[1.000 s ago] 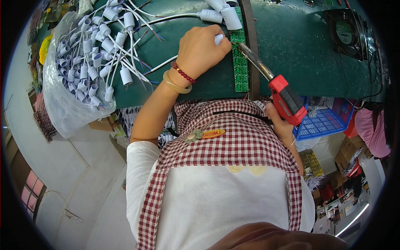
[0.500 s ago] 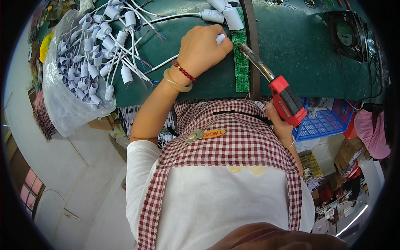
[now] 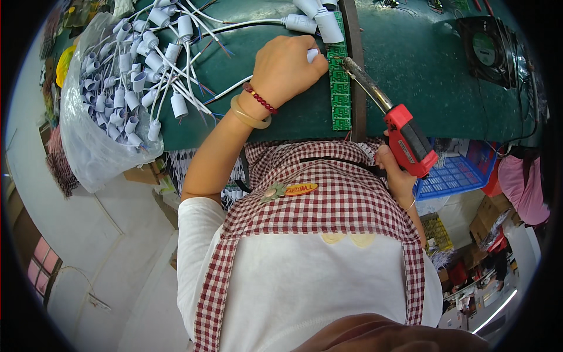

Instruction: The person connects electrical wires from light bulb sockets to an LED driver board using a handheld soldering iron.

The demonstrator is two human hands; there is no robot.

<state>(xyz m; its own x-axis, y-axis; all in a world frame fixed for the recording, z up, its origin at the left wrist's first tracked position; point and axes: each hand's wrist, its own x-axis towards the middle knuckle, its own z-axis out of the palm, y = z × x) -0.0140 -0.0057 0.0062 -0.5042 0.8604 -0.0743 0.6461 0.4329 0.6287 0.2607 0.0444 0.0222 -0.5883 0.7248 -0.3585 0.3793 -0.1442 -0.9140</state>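
Observation:
My left hand [image 3: 288,69] is closed around a white lamp socket [image 3: 313,55], of which only a small end shows past the fingers. It rests beside a long strip of green circuit boards [image 3: 341,97]. In my right hand [image 3: 399,179] is a red and black soldering gun [image 3: 409,141], its metal barrel slanting up to the left. The gun's tip is close to the strip's right side, near my left fingertips; whether it touches anything there is too small to tell. More white sockets [image 3: 329,26] with cables lie across the strip's far end.
A dark bar [image 3: 356,88] runs along the strip's right side. At left, a clear plastic bag [image 3: 88,154] spills many wired sockets [image 3: 179,105] onto the green table [image 3: 422,76]. A black fan [image 3: 487,50] stands at far right; a blue basket [image 3: 454,176] sits below the table edge.
The soldering gun has shifted slightly right, its tip drawing off the strip toward the dark bar. My left hand has stayed nearly still.

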